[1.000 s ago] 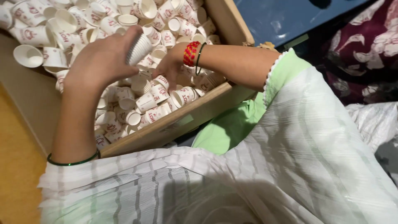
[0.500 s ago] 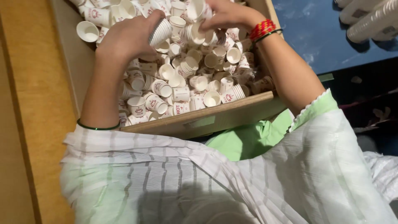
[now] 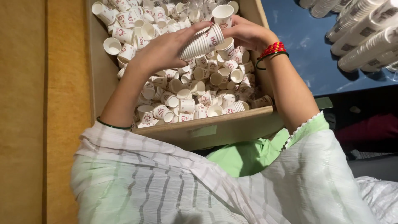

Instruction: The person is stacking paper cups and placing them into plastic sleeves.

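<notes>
While I lean over it, the cardboard box [image 3: 215,132] fills the middle of my view, its near wall just above my pale striped shawl [image 3: 199,182] and the green cloth [image 3: 244,155] in my lap. The box lies between a yellow-brown surface [image 3: 25,112] along its left wall and a blue surface [image 3: 306,45] past its right wall. On that blue surface, toward its far right corner, long stacks of nested cups [image 3: 365,37] lie side by side. Inside the box, loose small paper cups [image 3: 195,95], white with red print, lie heaped from wall to wall, some mouth up, some tipped over.

Above the heap, toward the far end of the box, my left hand [image 3: 163,49] is curled around a short stack of nested cups [image 3: 201,43]; the stack is tilted, with its open mouth toward the right. My right hand [image 3: 246,33] meets that mouth end, its fingers touching the stack and pinching a single cup [image 3: 222,15] that stands upright just above it, mouth up. Both hands are closed on cups, neither spread wide.

Red and dark bangles [image 3: 271,52] sit on my right wrist near the box's right wall, and a thin green bangle [image 3: 114,125] rings my left forearm by the near left corner.
</notes>
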